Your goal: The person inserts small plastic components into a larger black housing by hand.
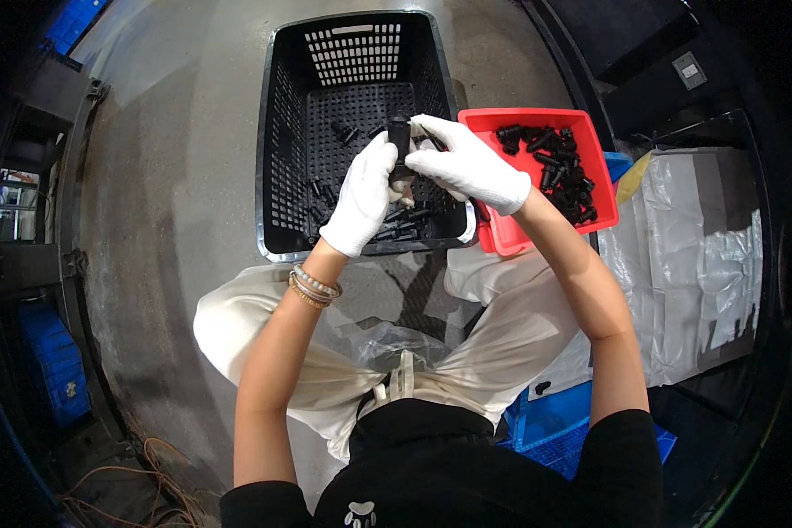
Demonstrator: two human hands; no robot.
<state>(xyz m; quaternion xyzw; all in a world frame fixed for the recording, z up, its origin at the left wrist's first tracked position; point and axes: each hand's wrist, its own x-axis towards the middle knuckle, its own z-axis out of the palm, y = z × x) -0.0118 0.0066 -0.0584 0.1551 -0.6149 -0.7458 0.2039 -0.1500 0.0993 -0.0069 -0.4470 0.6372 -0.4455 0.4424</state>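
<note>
Over the black crate point(267, 158), both of my white-gloved hands meet at a black cylindrical part point(399, 135), which stands roughly upright. My left hand point(363, 195) is closed around its left side. From the right, my right hand point(480, 169) reaches in with bent fingers, thumb and fingertips against the same part. A narrow dark shape shows between the right fingers; what it is I cannot make out. The lower end of the part is partly hidden by the gloves. Several similar black parts point(405, 231) lie on the crate's perforated bottom.
A red bin point(603, 189) with several black parts point(550, 163) stands against the crate's right side. Grey plastic sheeting point(678, 264) lies farther right. A blue crate point(554, 422) is by my right hip. Orange cables point(154, 475) run along the floor at lower left.
</note>
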